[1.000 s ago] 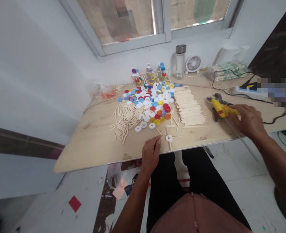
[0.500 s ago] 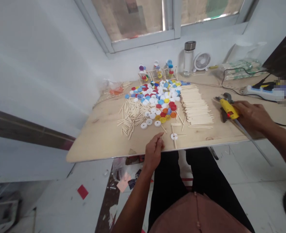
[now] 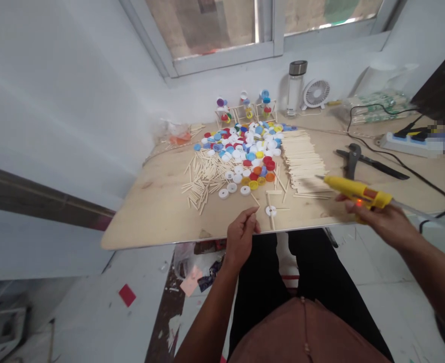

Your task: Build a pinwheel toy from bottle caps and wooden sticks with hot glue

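Note:
My left hand (image 3: pixel 241 237) rests at the front edge of the plywood table (image 3: pixel 150 212), fingers closed, with nothing visible in them. Just beyond it lie a white bottle cap (image 3: pixel 270 210) and crossed wooden sticks (image 3: pixel 270 214). My right hand (image 3: pixel 381 222) is gripping a yellow hot glue gun (image 3: pixel 358 194) above the table's right side, its nozzle pointing left towards a stack of flat wooden sticks (image 3: pixel 303 161). Black pliers (image 3: pixel 353 161) lie behind the gun. Many coloured bottle caps (image 3: pixel 245 151) and cut sticks (image 3: pixel 205 176) are spread across the middle.
Small stick-and-cap models (image 3: pixel 245 108) stand at the back. Behind them are a glass bottle (image 3: pixel 296 88) and a small white fan (image 3: pixel 316 93). A power strip (image 3: pixel 411 146) and black cable (image 3: pixel 396 161) lie on the right. My knees are below the table's front edge.
My right hand has lifted the glue gun off the black pliers and moved it right and towards the front edge. The view has shifted only slightly.

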A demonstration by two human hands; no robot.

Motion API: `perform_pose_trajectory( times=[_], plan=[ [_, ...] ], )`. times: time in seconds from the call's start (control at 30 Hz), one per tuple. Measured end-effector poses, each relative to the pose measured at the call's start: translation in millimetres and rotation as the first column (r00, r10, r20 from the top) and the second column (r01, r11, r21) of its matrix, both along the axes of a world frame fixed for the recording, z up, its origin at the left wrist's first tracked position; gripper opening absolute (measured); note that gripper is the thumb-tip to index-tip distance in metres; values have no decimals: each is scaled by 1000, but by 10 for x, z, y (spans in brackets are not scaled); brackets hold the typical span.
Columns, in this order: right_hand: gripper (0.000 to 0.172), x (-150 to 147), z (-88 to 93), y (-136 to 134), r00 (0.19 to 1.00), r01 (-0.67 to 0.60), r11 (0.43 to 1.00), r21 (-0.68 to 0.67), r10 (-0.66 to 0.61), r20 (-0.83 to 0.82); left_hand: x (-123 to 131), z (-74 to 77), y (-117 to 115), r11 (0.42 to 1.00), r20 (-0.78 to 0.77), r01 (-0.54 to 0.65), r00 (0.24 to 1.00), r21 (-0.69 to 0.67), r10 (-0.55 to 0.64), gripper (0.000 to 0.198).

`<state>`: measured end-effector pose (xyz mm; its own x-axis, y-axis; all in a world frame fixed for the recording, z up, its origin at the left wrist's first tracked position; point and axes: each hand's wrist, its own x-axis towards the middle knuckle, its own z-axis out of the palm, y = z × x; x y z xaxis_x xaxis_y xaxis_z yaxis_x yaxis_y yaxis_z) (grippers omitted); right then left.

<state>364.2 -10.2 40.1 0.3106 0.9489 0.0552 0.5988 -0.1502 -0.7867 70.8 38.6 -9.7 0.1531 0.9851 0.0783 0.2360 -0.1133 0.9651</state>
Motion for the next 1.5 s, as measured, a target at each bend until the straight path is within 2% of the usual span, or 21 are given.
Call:
perform_pose_trajectory(
  times=[0.1, 0.17, 0.3, 0.57, 0.93, 1.17, 1.5],
  plan=[
    [36, -284, -113, -95, 973, -205, 979, 8, 205, -111, 17, 9, -38, 1000, 19, 22, 1000, -13, -22, 29],
    [33, -428, -183, -125, 941, -307, 951, 32, 309, -139, 19, 11, -51, 999, 20, 36, 999, -12, -36, 27],
    [23, -593, -251, -140, 912, -409, 911, 47, 410, -14, 16, 5, -58, 998, 12, 62, 998, -15, -62, 25],
    [22, -758, -228, -188, 913, -398, 917, 13, 395, 99, 31, -57, -54, 995, -4, 96, 995, -6, -96, 24],
    [23, -835, -276, -176, 898, -392, 916, 86, 360, 252, 38, -59, -64, 995, -46, 97, 994, -17, -97, 26],
    [24, -842, -299, -165, 890, -397, 912, 104, 356, 284, 36, -60, -59, 995, -56, 98, 994, 24, -97, 24],
    [24, -846, -320, -165, 886, -392, 910, 132, 335, 322, 45, -56, -55, 996, -46, 91, 995, -10, -91, 25]
  ],
)
